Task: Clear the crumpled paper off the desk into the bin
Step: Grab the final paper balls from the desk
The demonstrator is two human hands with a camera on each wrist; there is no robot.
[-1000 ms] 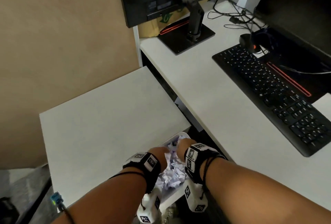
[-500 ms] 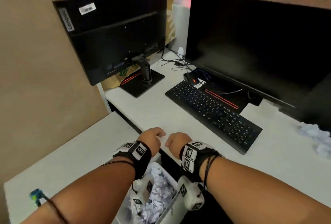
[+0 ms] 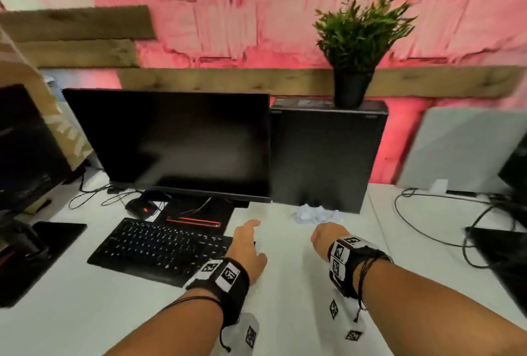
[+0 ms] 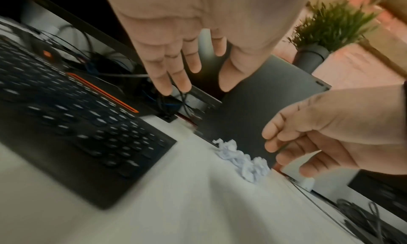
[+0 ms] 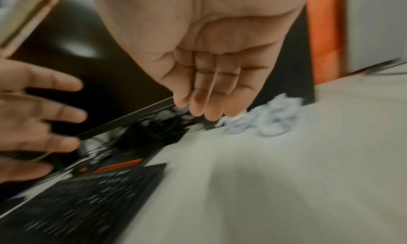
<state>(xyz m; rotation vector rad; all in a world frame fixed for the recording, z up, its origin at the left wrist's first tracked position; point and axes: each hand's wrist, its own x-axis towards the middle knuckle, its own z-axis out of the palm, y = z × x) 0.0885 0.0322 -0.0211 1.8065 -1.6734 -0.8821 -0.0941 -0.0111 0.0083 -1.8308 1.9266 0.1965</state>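
A small heap of crumpled white paper lies on the white desk at the foot of the black computer tower. The same paper shows in the left wrist view and, blurred, as paper in the right wrist view. My left hand hovers over the desk beside the keyboard, fingers spread and empty. My right hand is just short of the paper, fingers loosely bent and holding nothing. The bin is out of view.
A black monitor stands behind the keyboard, with a mouse and cables at its base. A potted plant sits on the tower. More cables and a dark device lie at the right.
Both hands have come up out of the bin and travelled right over the desk toward the paper heap. The view has swung from the bin up to the monitor and tower.
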